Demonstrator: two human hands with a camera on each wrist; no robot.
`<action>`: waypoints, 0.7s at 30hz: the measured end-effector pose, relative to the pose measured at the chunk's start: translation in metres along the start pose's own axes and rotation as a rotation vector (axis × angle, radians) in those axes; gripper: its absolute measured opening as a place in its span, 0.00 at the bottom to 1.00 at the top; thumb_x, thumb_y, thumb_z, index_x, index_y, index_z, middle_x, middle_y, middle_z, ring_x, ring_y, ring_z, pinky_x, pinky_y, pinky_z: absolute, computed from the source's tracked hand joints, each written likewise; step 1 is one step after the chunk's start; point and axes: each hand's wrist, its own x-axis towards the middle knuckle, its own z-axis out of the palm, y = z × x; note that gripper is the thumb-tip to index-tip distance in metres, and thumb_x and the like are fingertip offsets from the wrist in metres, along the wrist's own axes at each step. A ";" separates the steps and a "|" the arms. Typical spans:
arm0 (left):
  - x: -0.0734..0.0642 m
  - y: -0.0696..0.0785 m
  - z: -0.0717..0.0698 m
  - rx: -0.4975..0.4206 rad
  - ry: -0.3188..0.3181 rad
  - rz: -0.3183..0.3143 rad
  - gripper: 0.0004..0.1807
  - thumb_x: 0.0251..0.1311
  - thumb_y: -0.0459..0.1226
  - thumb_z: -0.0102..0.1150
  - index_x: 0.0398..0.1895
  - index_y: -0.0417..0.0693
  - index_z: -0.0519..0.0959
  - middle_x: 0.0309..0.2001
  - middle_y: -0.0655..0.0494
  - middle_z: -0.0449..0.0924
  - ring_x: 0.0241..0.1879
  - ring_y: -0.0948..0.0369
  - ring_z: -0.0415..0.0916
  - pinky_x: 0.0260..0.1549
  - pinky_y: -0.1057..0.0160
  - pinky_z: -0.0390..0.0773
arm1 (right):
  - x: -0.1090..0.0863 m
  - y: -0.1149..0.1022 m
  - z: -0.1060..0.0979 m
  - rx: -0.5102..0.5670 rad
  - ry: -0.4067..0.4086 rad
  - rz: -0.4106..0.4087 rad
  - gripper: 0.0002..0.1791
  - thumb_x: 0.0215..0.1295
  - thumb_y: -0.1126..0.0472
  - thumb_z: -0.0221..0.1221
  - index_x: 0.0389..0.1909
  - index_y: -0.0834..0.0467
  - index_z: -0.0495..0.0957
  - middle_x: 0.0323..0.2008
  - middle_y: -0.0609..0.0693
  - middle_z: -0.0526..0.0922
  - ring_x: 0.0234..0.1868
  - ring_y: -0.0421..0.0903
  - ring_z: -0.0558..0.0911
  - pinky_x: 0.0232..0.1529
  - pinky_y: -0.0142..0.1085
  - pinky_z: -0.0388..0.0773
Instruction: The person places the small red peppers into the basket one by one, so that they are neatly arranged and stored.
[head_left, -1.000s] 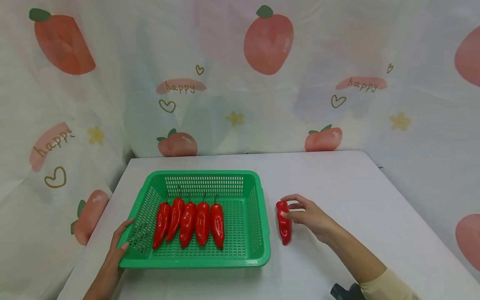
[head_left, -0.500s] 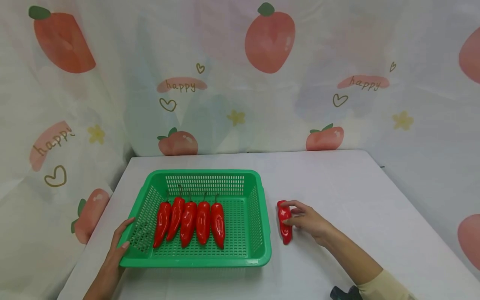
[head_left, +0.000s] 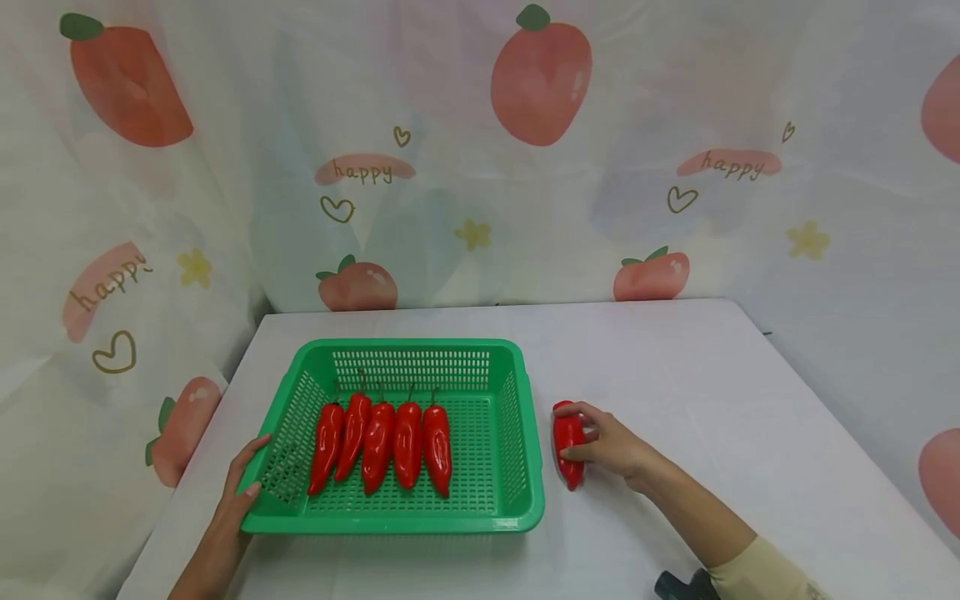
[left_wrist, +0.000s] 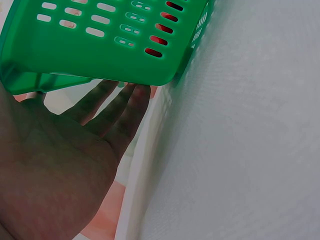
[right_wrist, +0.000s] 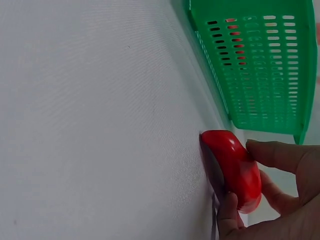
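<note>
In the head view, a glossy red chili pepper (head_left: 568,437) lies on the white table, right of the green basket (head_left: 390,525). My right hand (head_left: 611,446) has its thumb and fingers on opposite sides of this pepper and pinches it. The right wrist view shows the same pepper (right_wrist: 232,167) at the fingertips, close against the tabletop. My left hand (head_left: 228,517) holds the basket's left rim near the front corner, thumb and a finger over the edge. In the left wrist view, other fingers (left_wrist: 117,107) reach under the basket wall. Several red chili peppers (head_left: 377,450) lie side by side inside.
The plastic basket has slotted walls and bare floor to the right of its peppers. A dark device (head_left: 686,586) sits by the right sleeve (head_left: 768,571). Behind the table (head_left: 645,358) hangs a fruit-printed cloth (head_left: 450,108).
My right hand has shifted slightly left, and its thumb and fingers have closed in on the loose chili pepper. My left hand stays at the basket rim.
</note>
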 end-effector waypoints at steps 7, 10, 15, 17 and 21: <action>0.001 -0.001 0.000 -0.003 -0.005 -0.006 0.29 0.84 0.49 0.29 0.83 0.67 0.41 0.79 0.45 0.35 0.70 0.40 0.49 0.47 0.71 0.71 | 0.000 0.002 0.003 -0.035 0.018 0.003 0.35 0.54 0.69 0.73 0.64 0.56 0.73 0.56 0.62 0.73 0.60 0.66 0.71 0.40 0.49 0.83; 0.000 -0.001 0.000 0.001 -0.004 -0.008 0.29 0.84 0.49 0.28 0.83 0.67 0.41 0.79 0.46 0.36 0.69 0.45 0.51 0.48 0.71 0.70 | 0.001 0.002 0.004 -0.053 0.030 0.002 0.36 0.53 0.70 0.73 0.63 0.56 0.73 0.56 0.62 0.73 0.60 0.67 0.71 0.39 0.49 0.84; 0.000 0.000 0.001 0.008 -0.002 -0.003 0.29 0.84 0.49 0.28 0.83 0.68 0.42 0.79 0.46 0.36 0.68 0.49 0.52 0.49 0.70 0.71 | 0.000 -0.001 0.003 -0.052 0.030 0.001 0.33 0.55 0.70 0.71 0.63 0.56 0.72 0.58 0.64 0.72 0.61 0.68 0.70 0.40 0.50 0.83; 0.000 0.000 0.001 0.009 -0.001 -0.001 0.29 0.84 0.49 0.29 0.83 0.67 0.42 0.79 0.45 0.36 0.68 0.46 0.51 0.48 0.70 0.72 | -0.001 -0.002 0.003 -0.049 0.032 -0.004 0.33 0.57 0.70 0.70 0.64 0.57 0.72 0.60 0.65 0.71 0.62 0.69 0.69 0.41 0.51 0.83; -0.001 0.001 0.000 0.015 -0.003 -0.005 0.29 0.84 0.50 0.29 0.83 0.67 0.41 0.79 0.45 0.35 0.69 0.39 0.49 0.47 0.70 0.71 | -0.002 -0.003 0.002 -0.044 0.045 -0.015 0.33 0.57 0.70 0.69 0.64 0.56 0.71 0.60 0.65 0.70 0.62 0.69 0.69 0.41 0.51 0.83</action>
